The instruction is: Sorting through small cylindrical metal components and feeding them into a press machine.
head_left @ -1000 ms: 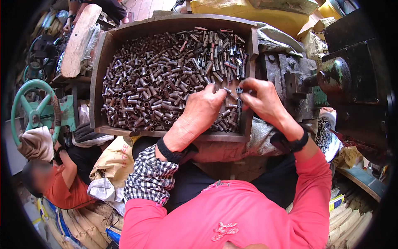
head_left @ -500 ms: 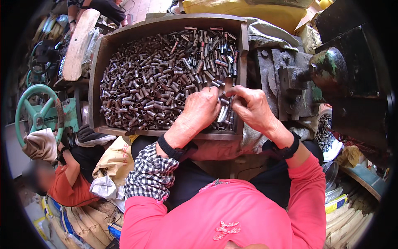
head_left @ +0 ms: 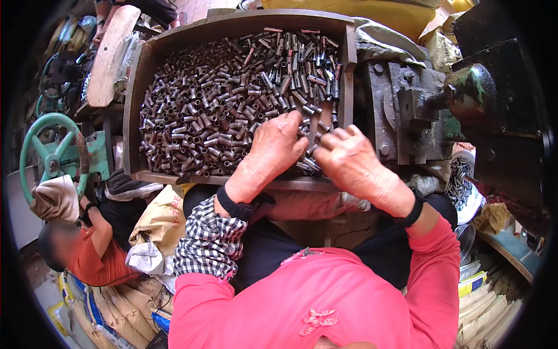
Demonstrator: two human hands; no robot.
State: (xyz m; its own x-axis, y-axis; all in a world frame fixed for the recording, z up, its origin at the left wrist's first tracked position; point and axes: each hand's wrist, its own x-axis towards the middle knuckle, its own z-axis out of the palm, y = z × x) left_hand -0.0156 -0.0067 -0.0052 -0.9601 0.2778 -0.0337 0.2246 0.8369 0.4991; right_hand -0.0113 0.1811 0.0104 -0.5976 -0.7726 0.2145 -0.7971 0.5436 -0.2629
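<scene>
A shallow wooden tray (head_left: 129, 110) holds a heap of short metal tubes (head_left: 200, 119), mostly dark brown. Shinier, longer tubes (head_left: 296, 55) lie at its far right. My left hand (head_left: 273, 142) is over the tray's near right part, its fingers curled in, thumb against the bent forefinger. Close by on the right, my right hand (head_left: 357, 166) reaches over the near right corner with fingers bent inward and slightly blurred. A few loose tubes lie between the two hands. Whatever either hand's fingers hold is hidden.
Right of the tray stands a dark, greasy machine (head_left: 407, 110) with a rounded metal head (head_left: 474, 93). A white container of metal pieces (head_left: 462, 186) sits below it. At left are a green handwheel (head_left: 52, 166) and a person in an orange shirt (head_left: 107, 259).
My right hand has drawn slightly toward me and its fingers have curled. The left hand has shifted a little left. The view has moved slightly.
</scene>
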